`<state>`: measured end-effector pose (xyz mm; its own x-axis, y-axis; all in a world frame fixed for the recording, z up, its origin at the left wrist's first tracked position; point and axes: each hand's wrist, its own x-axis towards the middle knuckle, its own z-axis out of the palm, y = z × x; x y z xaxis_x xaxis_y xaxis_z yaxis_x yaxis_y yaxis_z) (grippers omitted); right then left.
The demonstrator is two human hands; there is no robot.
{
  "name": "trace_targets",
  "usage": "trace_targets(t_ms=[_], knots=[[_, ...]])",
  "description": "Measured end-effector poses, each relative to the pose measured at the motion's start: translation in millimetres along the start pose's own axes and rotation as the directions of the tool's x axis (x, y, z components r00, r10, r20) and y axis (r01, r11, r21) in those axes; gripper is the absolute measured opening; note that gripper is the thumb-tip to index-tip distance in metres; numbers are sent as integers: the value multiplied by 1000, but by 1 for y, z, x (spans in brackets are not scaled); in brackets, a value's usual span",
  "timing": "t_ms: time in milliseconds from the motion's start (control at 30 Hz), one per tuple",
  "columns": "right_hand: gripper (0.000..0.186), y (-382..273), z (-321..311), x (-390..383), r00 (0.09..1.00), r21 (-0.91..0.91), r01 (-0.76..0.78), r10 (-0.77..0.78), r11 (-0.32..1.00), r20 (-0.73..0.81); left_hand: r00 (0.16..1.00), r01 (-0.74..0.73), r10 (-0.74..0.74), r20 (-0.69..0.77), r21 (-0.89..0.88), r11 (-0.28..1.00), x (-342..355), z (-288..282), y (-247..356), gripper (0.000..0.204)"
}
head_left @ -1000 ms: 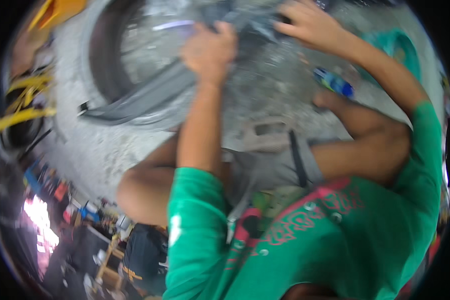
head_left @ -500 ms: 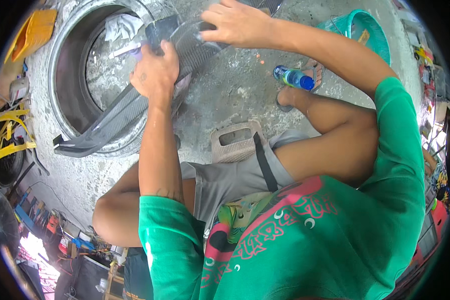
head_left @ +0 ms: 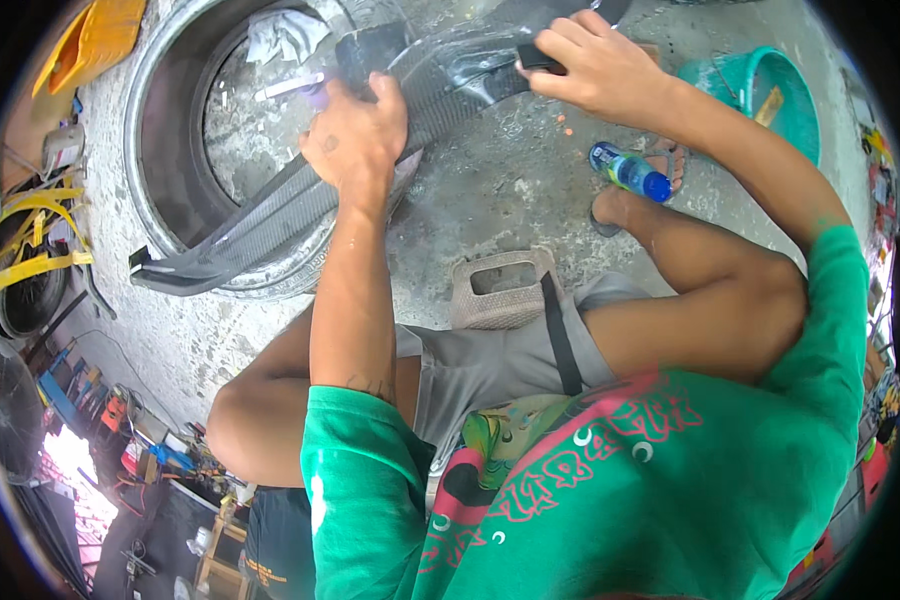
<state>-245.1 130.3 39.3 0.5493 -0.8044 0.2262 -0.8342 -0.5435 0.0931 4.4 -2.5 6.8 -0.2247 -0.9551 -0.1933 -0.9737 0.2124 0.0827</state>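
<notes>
A long, curved dark carbon-fibre panel (head_left: 270, 225) with a glossy wet surface lies slanted across a large grey tyre-like ring (head_left: 140, 165). My left hand (head_left: 358, 140) grips the panel's middle, its thumb and fingers closed around it. By those fingertips are a white stick-like thing (head_left: 288, 87) and something purple, partly covered. A black flap or block-shaped piece (head_left: 370, 52) stands just beyond the thumb. Farther right, my right hand (head_left: 605, 70) pinches a small black block (head_left: 541, 58) against the panel's wet upper face. The panel's far end runs out at the top edge.
Inside the ring lies a white cloth (head_left: 285, 37). A blue-capped bottle (head_left: 630, 172) lies by my foot, with a teal bucket (head_left: 795, 110) behind it. Before me is a beige plastic stool (head_left: 500, 305). Yellow parts (head_left: 35, 240) and tools clutter the left.
My right hand has moved right along the panel, and the black block in it now shows. My left hand keeps its place on the panel. The whole view has shifted slightly.
</notes>
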Motion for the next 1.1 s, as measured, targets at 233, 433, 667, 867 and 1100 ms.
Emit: trace_targets(t_ms=[233, 433, 667, 867, 1100], knots=[[35, -20, 40, 36, 994, 107, 96, -101, 990, 44, 999, -17, 15, -43, -51, 999, -2, 7, -10, 64], [35, -4, 19, 3, 1000, 64, 14, -15, 998, 17, 998, -22, 17, -61, -72, 997, 3, -3, 8, 64], [18, -6, 31, -7, 999, 155, -33, 35, 987, -11, 1000, 6, -6, -10, -50, 999, 1, 4, -3, 64], [10, -8, 20, 30, 994, 64, 88, -92, 994, 66, 1000, -5, 5, -8, -38, 999, 2, 1, 3, 65], [10, 28, -3, 7, 996, 122, -20, 9, 992, 85, 1000, 4, -4, -22, -22, 1000, 4, 2, 4, 68]])
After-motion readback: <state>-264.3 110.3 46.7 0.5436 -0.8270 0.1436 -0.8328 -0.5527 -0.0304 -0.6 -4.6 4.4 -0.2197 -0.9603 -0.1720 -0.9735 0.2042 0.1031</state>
